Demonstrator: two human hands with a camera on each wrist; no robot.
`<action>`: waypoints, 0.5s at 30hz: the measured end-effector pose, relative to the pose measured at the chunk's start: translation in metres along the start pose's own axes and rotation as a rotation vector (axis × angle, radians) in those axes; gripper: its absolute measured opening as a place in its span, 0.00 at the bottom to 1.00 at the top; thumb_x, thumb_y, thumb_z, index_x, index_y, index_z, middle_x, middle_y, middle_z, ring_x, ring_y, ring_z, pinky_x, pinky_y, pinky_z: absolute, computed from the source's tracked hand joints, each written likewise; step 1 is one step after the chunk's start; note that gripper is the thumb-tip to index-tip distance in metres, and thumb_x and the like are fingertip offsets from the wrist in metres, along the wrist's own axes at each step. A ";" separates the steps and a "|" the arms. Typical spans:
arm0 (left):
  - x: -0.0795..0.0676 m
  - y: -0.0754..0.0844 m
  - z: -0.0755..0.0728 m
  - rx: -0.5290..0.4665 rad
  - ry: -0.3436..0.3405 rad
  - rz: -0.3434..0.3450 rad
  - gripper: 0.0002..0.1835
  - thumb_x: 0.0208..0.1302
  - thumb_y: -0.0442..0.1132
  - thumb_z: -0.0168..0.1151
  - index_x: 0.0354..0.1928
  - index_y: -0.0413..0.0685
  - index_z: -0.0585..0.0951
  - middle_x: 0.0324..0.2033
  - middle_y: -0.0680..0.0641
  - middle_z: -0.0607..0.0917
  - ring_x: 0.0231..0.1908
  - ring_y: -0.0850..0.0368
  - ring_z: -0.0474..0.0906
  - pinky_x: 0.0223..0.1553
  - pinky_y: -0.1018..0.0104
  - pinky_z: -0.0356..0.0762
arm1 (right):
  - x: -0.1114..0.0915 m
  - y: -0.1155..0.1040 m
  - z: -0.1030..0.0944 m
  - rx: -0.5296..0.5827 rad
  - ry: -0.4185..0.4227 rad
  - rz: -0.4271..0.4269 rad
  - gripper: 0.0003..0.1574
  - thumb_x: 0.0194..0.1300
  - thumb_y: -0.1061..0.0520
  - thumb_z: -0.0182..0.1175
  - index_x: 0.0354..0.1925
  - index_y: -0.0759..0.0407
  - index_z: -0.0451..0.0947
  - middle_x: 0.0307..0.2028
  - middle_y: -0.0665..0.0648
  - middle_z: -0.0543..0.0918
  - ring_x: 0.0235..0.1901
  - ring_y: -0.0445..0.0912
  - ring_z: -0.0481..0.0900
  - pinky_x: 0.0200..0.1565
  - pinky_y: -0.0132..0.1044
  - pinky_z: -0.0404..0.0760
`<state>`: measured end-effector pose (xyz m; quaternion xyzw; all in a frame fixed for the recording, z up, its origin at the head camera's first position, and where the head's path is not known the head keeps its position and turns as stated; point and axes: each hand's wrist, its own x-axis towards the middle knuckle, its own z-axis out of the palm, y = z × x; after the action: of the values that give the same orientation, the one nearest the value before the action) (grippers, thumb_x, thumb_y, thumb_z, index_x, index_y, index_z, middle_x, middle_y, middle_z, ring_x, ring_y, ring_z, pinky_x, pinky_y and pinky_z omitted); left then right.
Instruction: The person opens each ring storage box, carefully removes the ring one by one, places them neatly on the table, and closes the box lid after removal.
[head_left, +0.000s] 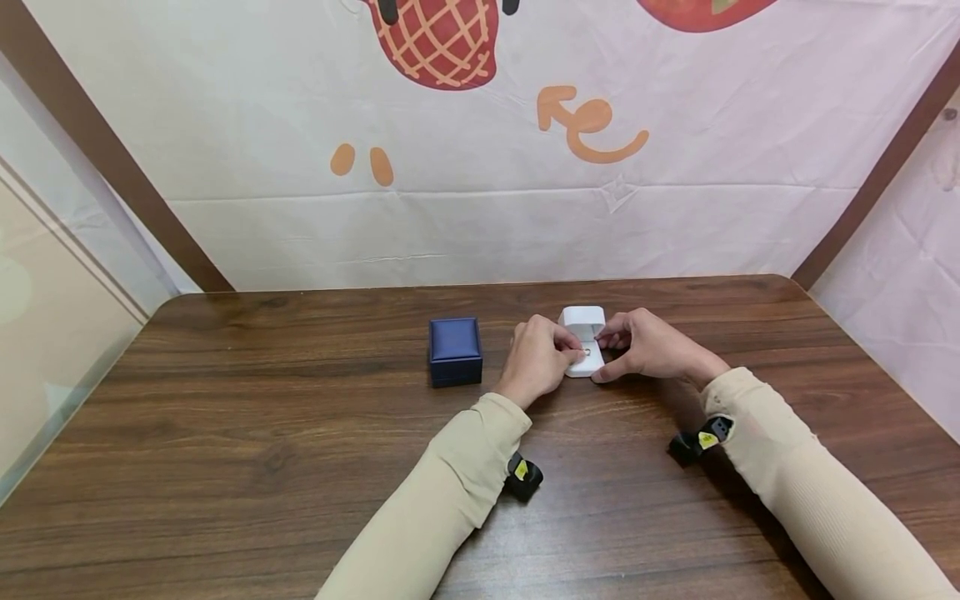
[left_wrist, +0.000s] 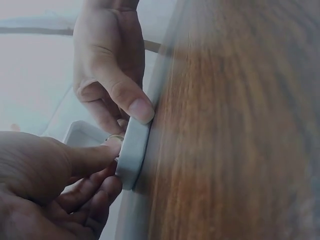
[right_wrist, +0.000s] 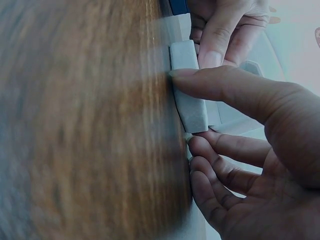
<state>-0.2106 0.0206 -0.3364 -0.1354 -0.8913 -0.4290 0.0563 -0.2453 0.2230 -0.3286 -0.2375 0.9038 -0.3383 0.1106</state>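
Observation:
A small white ring box (head_left: pixel 582 317) stands on the table with its lid raised and its base towards me. In its white insert a thin gold-coloured ring (head_left: pixel 587 352) shows, partly hidden by fingers. From the left, my left hand (head_left: pixel 534 358) reaches into the box and pinches the ring between thumb and forefinger; the thumb covers part of the ring (left_wrist: pixel 116 137) in the left wrist view. My right hand (head_left: pixel 651 346) grips the box from the right, thumb (right_wrist: pixel 215 85) on the front of the base, other fingers curled by the side and hinge.
A closed dark blue box (head_left: pixel 455 350) stands on the brown wooden table (head_left: pixel 262 450), left of my left hand. Behind the table's far edge hangs a white printed cloth (head_left: pixel 480 233). Black straps with cameras (head_left: pixel 525 477) sit at both wrists.

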 end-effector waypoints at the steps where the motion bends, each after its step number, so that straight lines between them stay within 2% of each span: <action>1: 0.000 -0.001 0.000 -0.002 0.000 -0.003 0.04 0.60 0.36 0.76 0.28 0.48 0.91 0.23 0.54 0.87 0.32 0.60 0.81 0.35 0.69 0.74 | 0.000 0.000 0.000 -0.001 0.001 -0.001 0.26 0.48 0.56 0.82 0.43 0.66 0.83 0.37 0.55 0.84 0.39 0.48 0.78 0.43 0.38 0.76; 15: 0.002 -0.003 -0.003 -0.045 -0.010 -0.027 0.04 0.58 0.36 0.77 0.27 0.48 0.91 0.25 0.54 0.89 0.36 0.59 0.81 0.40 0.67 0.76 | 0.001 0.001 0.000 -0.004 0.003 -0.004 0.26 0.47 0.57 0.82 0.43 0.66 0.83 0.37 0.55 0.84 0.38 0.48 0.78 0.42 0.38 0.76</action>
<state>-0.2133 0.0166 -0.3368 -0.1267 -0.8834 -0.4491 0.0429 -0.2462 0.2234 -0.3294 -0.2390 0.9042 -0.3371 0.1084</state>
